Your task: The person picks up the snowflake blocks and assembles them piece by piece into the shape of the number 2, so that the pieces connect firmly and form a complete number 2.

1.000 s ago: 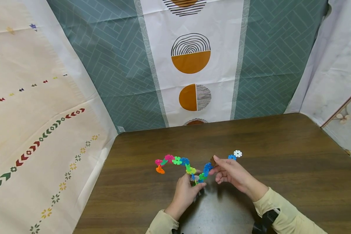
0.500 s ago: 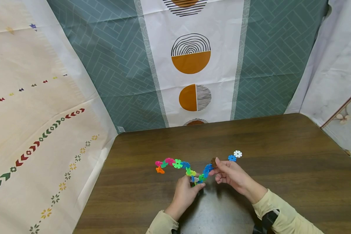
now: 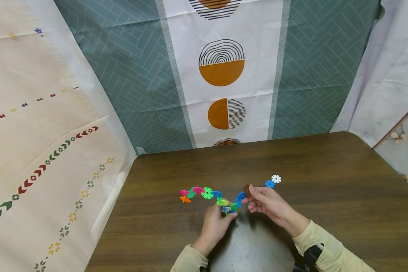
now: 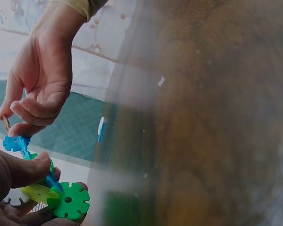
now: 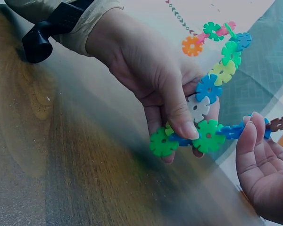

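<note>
A wavy chain of colourful notched plastic discs (image 3: 207, 193) hangs between both hands above the table. My left hand (image 3: 215, 223) grips its middle, thumb on top, around the white, green and blue discs. From there one arm of the chain runs out to the far left and ends in an orange disc (image 5: 192, 46). Thumb and fingertips of my right hand (image 3: 270, 204) pinch a brown disc (image 3: 246, 190) at the right end, against the blue discs (image 3: 240, 197). Below the left thumb, a green disc (image 4: 71, 200) sticks out in the left wrist view.
Just beyond the right hand, a blue disc (image 3: 269, 184) and a white disc (image 3: 276, 179) lie together on the brown wooden table (image 3: 326, 162). Patterned cloths (image 3: 139, 75) hang behind the table and along its sides.
The chain's left arm has dipped and turned slightly, its green disc now facing up more. The right hand and brown disc have shifted a little down and left.
</note>
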`<state>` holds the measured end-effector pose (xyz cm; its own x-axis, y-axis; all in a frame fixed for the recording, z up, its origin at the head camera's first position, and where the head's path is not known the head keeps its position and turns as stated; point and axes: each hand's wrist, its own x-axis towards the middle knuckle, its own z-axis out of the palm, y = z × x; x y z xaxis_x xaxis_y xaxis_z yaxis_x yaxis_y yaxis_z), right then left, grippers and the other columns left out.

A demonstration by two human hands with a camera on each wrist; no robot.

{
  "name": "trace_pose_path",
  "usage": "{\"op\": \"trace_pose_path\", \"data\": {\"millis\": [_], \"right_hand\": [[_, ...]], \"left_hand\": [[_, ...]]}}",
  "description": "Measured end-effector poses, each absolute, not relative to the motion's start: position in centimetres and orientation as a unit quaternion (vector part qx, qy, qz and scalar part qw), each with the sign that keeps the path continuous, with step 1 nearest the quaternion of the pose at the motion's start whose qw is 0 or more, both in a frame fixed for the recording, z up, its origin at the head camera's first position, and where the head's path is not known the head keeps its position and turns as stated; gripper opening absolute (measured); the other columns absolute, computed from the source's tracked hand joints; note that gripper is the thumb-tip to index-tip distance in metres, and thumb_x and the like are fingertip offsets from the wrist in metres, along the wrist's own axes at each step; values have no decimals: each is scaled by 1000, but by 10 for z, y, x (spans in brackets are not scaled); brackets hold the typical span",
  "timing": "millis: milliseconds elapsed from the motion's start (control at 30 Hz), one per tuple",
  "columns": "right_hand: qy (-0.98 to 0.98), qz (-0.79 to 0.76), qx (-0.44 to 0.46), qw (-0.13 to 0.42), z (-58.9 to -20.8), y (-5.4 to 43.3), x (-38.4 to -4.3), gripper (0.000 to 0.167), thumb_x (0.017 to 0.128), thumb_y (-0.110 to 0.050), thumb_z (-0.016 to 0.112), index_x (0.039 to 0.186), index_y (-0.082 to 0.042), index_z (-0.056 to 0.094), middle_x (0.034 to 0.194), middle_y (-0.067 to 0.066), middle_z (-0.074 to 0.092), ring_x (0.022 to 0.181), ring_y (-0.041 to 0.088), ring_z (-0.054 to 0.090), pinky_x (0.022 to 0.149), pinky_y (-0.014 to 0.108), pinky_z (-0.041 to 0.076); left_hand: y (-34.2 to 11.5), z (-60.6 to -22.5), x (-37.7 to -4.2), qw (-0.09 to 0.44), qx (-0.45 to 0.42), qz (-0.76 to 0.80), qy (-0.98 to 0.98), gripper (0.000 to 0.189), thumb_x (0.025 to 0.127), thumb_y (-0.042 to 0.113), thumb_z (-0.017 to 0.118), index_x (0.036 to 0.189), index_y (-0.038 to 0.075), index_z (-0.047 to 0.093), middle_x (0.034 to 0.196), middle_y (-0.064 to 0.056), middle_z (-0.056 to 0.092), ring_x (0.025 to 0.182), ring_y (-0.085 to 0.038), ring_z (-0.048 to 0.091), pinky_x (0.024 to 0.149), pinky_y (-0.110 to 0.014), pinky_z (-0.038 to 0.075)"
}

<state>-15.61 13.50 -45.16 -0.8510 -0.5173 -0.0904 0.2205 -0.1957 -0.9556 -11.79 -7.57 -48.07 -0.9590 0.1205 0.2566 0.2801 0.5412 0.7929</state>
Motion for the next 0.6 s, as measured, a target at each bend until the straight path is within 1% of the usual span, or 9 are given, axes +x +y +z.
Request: {"op": "trace_pose_path", "data": {"millis": [267,433,500,600], "right_hand": [[589,-760,-138,239,-452,134,-156,34,105,-29,44,97,-3,64,92,3,71,75,11,64,74,28,55],[589,-760,-132,241,-452,134,-156,37,105,-32,44,99,0,63,93,5,71,73,11,62,73,27,55],[586,-762,-129,244,-452,134,-157,37,105,-33,44,101,0,62,93,5,71,70,11,60,71,27,54],[577,-767,-132,247,-452,136,-157,36,105,-32,44,109,-2,63,90,4,69,65,11,55,65,25,50]], "left_hand": [[-77,-480,-118,70,-104,-464,-877,19,81,14,80,96,10,69,87,1,70,82,-15,64,73,-29,51],[-77,-481,-118,74,-100,-463,-878,19,81,13,80,96,11,69,87,1,70,81,-14,64,72,-30,51],[-77,-481,-118,72,-97,-465,-877,20,81,14,80,96,11,69,87,1,70,80,-13,63,72,-29,51],[-78,-480,-119,68,-96,-468,-876,20,81,15,80,96,11,68,86,1,70,80,-13,63,72,-29,51]]}}
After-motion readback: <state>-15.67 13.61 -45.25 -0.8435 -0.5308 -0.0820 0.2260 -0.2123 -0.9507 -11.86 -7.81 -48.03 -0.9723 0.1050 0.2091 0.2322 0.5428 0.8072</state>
